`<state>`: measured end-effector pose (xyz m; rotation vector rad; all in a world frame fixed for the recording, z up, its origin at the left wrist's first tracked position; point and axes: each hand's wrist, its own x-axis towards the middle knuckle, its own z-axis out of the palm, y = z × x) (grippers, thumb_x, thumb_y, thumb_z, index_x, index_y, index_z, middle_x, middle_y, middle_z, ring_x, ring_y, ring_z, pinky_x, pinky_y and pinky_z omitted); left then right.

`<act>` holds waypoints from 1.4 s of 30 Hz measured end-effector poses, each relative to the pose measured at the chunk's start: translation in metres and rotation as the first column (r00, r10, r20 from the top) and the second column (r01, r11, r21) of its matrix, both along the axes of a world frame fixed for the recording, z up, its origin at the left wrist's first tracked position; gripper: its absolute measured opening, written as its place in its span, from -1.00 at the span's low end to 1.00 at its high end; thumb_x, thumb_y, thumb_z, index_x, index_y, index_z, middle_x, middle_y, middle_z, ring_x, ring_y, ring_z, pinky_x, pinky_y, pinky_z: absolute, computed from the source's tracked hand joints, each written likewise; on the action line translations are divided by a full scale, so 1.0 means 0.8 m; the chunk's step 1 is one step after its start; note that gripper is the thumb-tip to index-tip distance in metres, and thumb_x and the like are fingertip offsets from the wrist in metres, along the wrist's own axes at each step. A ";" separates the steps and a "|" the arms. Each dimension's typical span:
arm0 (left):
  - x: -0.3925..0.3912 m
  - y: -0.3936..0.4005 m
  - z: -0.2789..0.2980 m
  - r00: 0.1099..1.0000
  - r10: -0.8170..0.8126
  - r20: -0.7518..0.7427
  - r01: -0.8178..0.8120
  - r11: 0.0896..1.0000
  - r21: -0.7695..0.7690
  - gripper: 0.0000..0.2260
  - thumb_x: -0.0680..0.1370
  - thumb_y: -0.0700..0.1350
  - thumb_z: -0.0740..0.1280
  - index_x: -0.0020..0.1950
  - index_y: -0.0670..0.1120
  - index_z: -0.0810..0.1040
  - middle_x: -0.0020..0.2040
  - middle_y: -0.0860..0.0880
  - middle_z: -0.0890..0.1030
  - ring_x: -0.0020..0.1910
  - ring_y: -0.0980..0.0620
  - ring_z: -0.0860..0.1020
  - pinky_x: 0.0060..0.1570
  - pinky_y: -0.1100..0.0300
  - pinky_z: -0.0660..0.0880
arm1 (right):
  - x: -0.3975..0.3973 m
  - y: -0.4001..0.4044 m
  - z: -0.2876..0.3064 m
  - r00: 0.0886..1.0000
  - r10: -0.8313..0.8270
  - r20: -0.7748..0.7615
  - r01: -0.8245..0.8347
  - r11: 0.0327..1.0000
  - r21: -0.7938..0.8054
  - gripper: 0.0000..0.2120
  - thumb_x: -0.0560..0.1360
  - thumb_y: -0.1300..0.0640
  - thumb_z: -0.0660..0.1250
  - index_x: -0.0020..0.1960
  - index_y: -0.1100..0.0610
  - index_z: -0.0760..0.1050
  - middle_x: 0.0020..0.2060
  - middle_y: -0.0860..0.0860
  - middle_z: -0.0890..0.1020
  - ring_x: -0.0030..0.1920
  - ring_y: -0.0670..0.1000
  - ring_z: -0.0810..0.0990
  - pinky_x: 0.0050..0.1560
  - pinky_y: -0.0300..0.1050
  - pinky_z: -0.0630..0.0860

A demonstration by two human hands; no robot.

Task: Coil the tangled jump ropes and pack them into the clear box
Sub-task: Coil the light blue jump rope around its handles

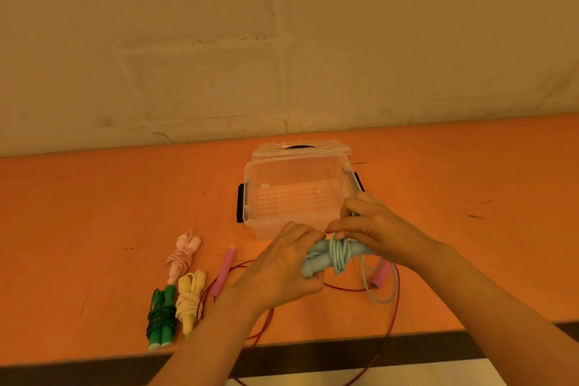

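Head view: three ropes coiled; left hand [282,269] grips blue rope [332,255], right hand [372,229] pinches its cord; red rope [393,301] loose, clear box [250,197] empty.

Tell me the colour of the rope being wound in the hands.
Light blue jump rope, clearest in the head view.

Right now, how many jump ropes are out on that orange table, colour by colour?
Light pink rope, coiled: 1
Yellow rope, coiled: 1
Green rope, coiled: 1
Light blue rope, being wound, left hand gripping its handles, right hand pinching the cord: 1
Red cord rope with pink handles, loose: 1
Total: 5 ropes, none yet in the clear box.
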<state>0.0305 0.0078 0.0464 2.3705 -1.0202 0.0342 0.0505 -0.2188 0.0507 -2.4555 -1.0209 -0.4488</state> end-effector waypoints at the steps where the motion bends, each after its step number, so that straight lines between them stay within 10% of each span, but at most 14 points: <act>1: 0.000 0.000 0.002 1.000 -0.009 -0.001 0.009 1.000 0.000 -0.59 0.36 0.01 0.28 0.16 -0.11 0.51 0.03 0.02 0.50 0.00 0.12 0.36 0.00 0.32 0.34 | 0.000 -0.001 0.001 1.000 -0.004 0.003 0.004 1.000 0.001 -0.69 0.61 -0.06 0.12 0.09 0.03 0.60 -0.19 -0.06 0.43 -0.11 -0.11 0.33 -0.08 -0.11 0.36; 9: -0.006 0.004 0.011 0.998 -0.058 0.026 0.057 0.998 0.038 -0.60 0.38 -0.03 0.32 0.19 -0.08 0.49 0.07 0.07 0.45 0.06 0.16 0.35 0.09 0.46 0.25 | -0.001 -0.001 0.006 0.999 0.013 0.031 -0.012 1.000 -0.019 -0.73 0.56 -0.02 0.20 0.05 0.08 0.62 -0.24 -0.06 0.44 -0.12 -0.16 0.26 -0.09 -0.24 0.31; 17: -0.013 0.000 0.016 0.993 -0.101 0.062 0.099 0.994 0.037 -0.58 0.37 -0.05 0.33 0.21 -0.10 0.51 0.09 0.03 0.49 0.07 0.12 0.38 0.13 0.52 0.19 | 0.003 -0.013 0.017 0.954 0.028 -0.300 0.003 0.995 0.101 -0.78 0.48 -0.06 0.31 -0.04 0.04 0.64 -0.26 -0.35 0.46 -0.12 -0.27 0.43 -0.08 -0.27 0.37; 22: -0.012 0.010 0.018 0.988 -0.108 0.112 0.112 0.993 -0.031 -0.56 0.34 -0.11 0.39 0.22 -0.11 0.51 0.10 0.05 0.48 0.06 0.13 0.41 0.13 0.44 0.25 | 0.000 -0.019 0.015 0.993 -0.056 -0.107 0.058 0.998 0.013 -0.52 0.48 -0.34 0.12 -0.13 0.02 0.57 -0.30 -0.13 0.59 -0.30 -0.15 0.51 -0.33 -0.09 0.47; 42: -0.032 0.015 0.047 0.971 -0.184 0.155 0.204 0.971 -0.121 -0.49 0.29 -0.11 0.40 0.24 0.00 0.48 0.10 0.12 0.46 0.06 0.15 0.43 0.06 0.37 0.35 | 0.007 -0.059 -0.010 0.980 -0.139 0.144 0.143 0.990 -0.016 -0.56 0.62 -0.17 0.00 0.09 0.02 0.58 -0.18 -0.01 0.56 -0.14 -0.07 0.39 -0.16 -0.25 0.15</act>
